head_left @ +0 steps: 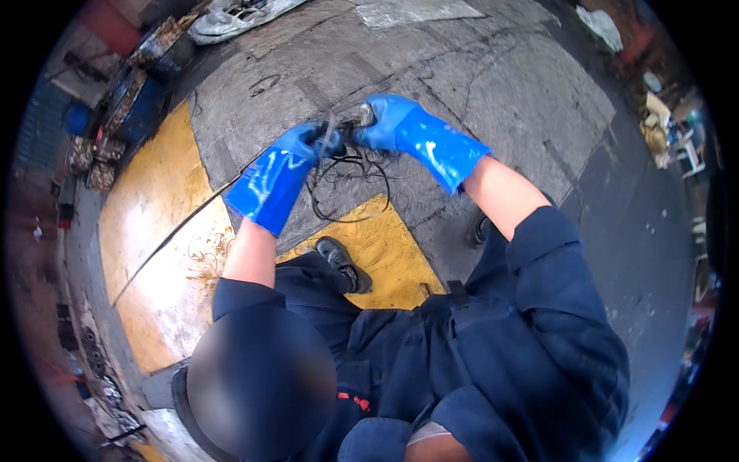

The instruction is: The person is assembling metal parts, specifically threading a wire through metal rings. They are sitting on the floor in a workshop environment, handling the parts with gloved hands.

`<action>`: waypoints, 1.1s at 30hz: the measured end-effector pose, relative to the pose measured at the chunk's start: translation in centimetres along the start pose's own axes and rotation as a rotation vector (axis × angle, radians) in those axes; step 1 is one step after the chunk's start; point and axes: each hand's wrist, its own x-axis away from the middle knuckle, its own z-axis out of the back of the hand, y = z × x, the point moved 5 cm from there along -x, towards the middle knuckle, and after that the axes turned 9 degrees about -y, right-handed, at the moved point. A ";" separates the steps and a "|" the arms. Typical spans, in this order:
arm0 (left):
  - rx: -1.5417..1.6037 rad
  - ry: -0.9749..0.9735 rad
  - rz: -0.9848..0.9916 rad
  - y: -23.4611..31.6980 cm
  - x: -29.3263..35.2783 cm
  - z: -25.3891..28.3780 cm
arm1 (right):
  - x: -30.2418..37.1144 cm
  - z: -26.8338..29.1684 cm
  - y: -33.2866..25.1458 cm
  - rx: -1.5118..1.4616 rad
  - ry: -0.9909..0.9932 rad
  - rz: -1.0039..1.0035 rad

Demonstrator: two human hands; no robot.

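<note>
Long blue rubber gloves cover both of my hands, which are held close together out in front of me, above the floor. My left hand (314, 142) is closed round part of a tangle of thin black cable (350, 219), whose loops hang below the hands. My right hand (379, 123) is closed on a greyish part (362, 115) at the top of the same tangle. The gloves hide most of that part, and slight blur keeps its kind from showing.
Worn grey sheets (508, 100) and yellow panels (154, 231) cover the floor. A thin loop (265, 83) lies ahead. Blue drums (142, 104) with scrap line the left, near a whitish sack (239, 19). Mixed clutter (662, 131) stands at right. My shoe (335, 254) rests by a yellow panel.
</note>
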 end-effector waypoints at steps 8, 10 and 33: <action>0.162 -0.120 0.074 6.0 2.1 -1.6 | 5.5 -1.1 9.4 -1.471 0.073 -0.041; 0.324 -0.091 -0.003 5.6 1.0 -2.4 | 4.4 -2.7 12.0 -1.666 -0.168 0.090; 0.032 0.012 0.263 11.3 5.0 -3.3 | 12.1 0.8 2.8 -0.470 0.240 0.028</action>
